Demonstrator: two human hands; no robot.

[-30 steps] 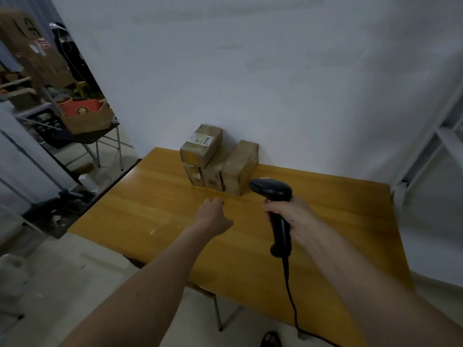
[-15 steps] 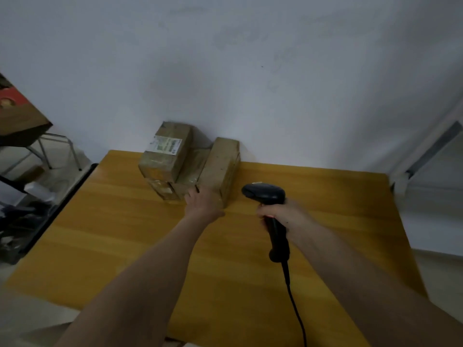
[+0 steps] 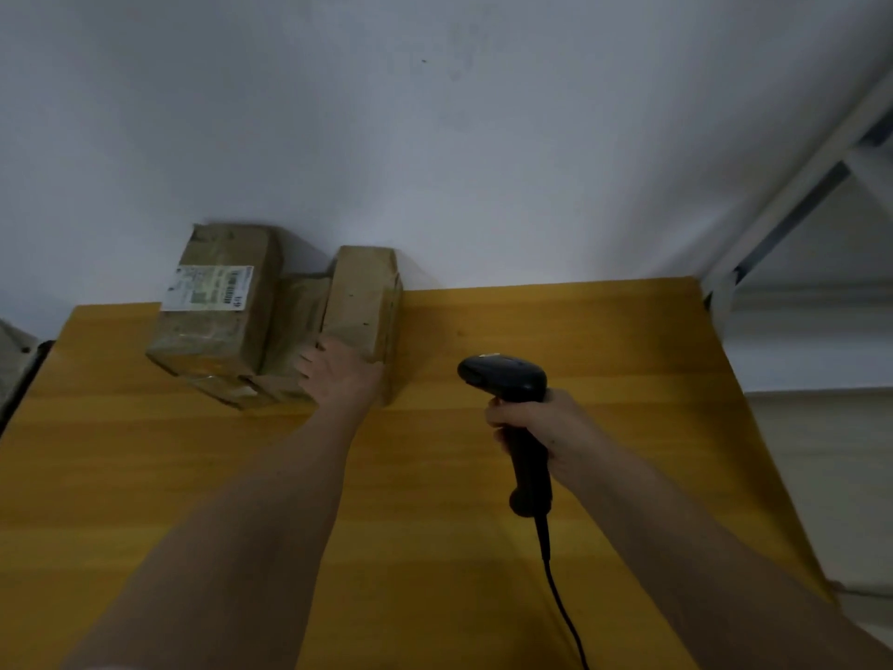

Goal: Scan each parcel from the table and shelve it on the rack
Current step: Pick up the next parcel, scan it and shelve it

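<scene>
L arm is reaching straight fwd, elbow nearly locked, w/ the left hand (image 3: 341, 378) lying palm-down against the near end of the upright parcel (image 3: 363, 302); its grip is wrapping that end, thumb on the right corner, fingers (image 3: 309, 362) spreading into the gap on the left side. Just left of that grip a low parcel (image 3: 295, 326) is sitting wedged, and beyond it a labelled parcel (image 3: 217, 302) is resting tilted on top of another box, all against the wall at the far edge of the tabletop (image 3: 435, 476). R forearm is angling in from the lower right, wrist cocked; the right hand (image 3: 541, 427) is gripping clenched round the handle of the black scanner (image 3: 512, 403), head pointing left toward the parcels, cable (image 3: 560, 606) trailing down behind the grip. White rack (image 3: 797, 186) frame is standing well off to the right of that grip.
</scene>
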